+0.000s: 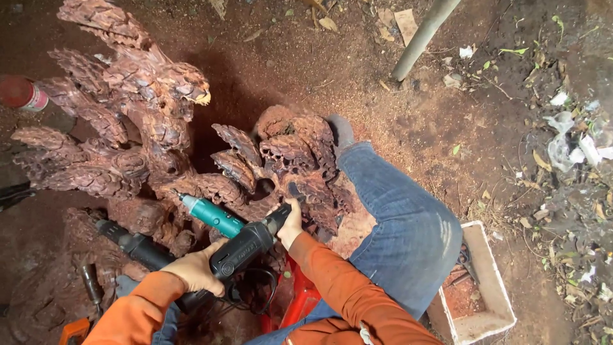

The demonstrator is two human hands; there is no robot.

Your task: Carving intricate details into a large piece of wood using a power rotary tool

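Now both hands, left (195,271) and right (290,223), clamp the black grinder (246,246) on the carved root (159,134); grinding step, next needs steady tip pressure.

Red can (20,93): far left edge, beside the carved wood, lying on the dirt; round red body with a pale label band.
White box (485,287): lower right, beside the bent knee; open-topped, rectangular, reddish dust inside.
Cardboard scrap (406,24): top centre, flat, tan.
Plastic wrappers (568,137): right edge, crumpled, clear and white.

grinder (246,246) tip hidden in carved root (281,160); red can (22,94) and white box (488,300) cut by frame edges; litter too small to tell.
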